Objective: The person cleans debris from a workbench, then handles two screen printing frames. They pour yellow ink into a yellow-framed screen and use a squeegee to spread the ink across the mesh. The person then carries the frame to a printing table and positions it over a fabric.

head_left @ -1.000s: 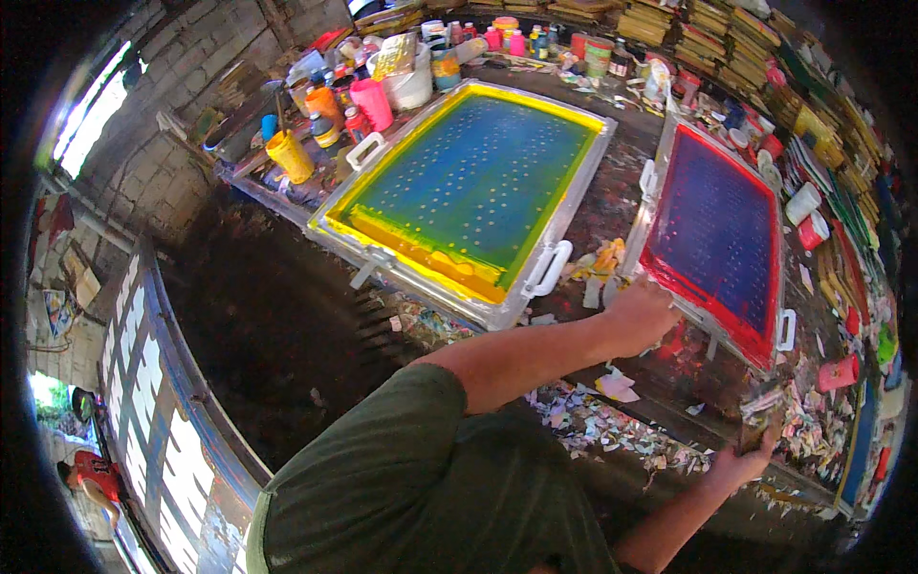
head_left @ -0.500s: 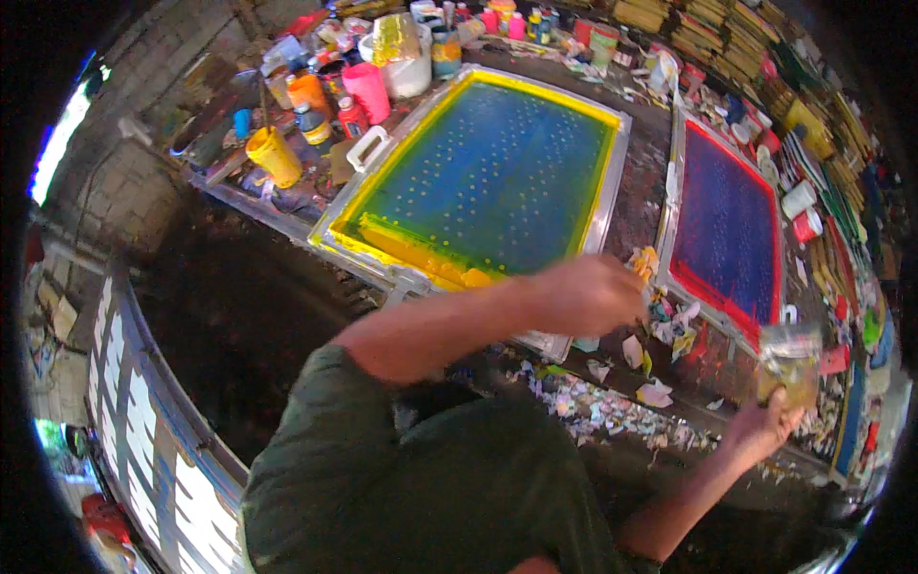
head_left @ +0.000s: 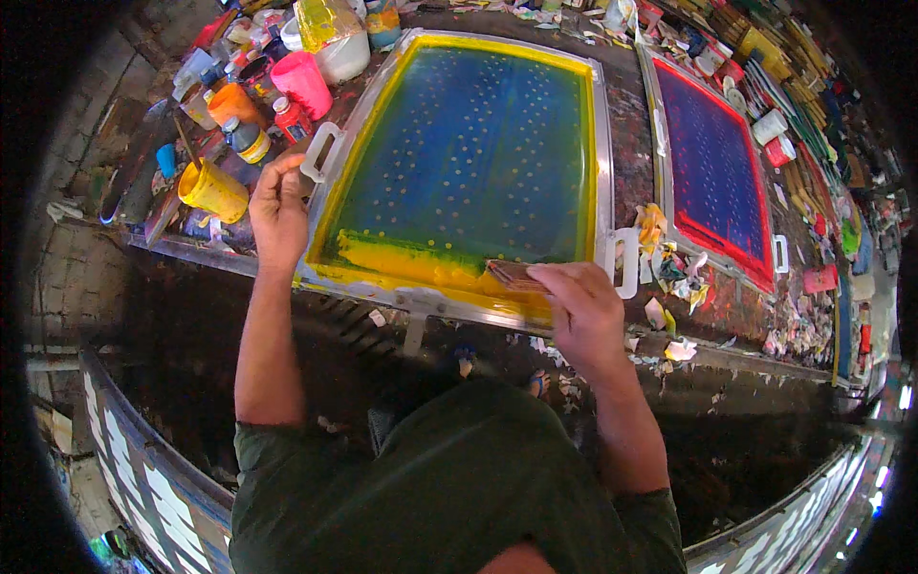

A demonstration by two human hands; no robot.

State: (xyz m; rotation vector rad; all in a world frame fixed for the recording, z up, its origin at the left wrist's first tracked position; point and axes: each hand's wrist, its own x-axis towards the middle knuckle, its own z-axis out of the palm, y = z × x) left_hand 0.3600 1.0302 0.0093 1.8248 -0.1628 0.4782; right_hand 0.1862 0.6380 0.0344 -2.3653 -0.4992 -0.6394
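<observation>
Before me lies a screen-printing frame (head_left: 603, 163) with blue mesh, rows of pale dots and yellow ink around its edges. A thick band of yellow ink (head_left: 402, 261) runs along its near side. My right hand (head_left: 585, 311) grips a brown, wooden-looking squeegee (head_left: 513, 276) over the near right corner, at the ink. Its lower edge is hard to make out. At the frame's left side, my left hand (head_left: 278, 215) has bent fingers and a raised thumb next to a white handle (head_left: 323, 153). No grip around that handle shows. Another white handle (head_left: 626, 262) sits on the right side.
A second frame with red edges (head_left: 719, 247) lies to the right. Left of the near frame stand a yellow cup with a stick (head_left: 214, 193), a pink cup (head_left: 302, 84), an orange cup (head_left: 234, 103) and paint bottles (head_left: 291, 119). Paper scraps (head_left: 681, 273) litter the table between the frames.
My left hand has swung from the frame's near right side to its left handle. The right hand has come from the far right to the near right corner. The view has shifted.
</observation>
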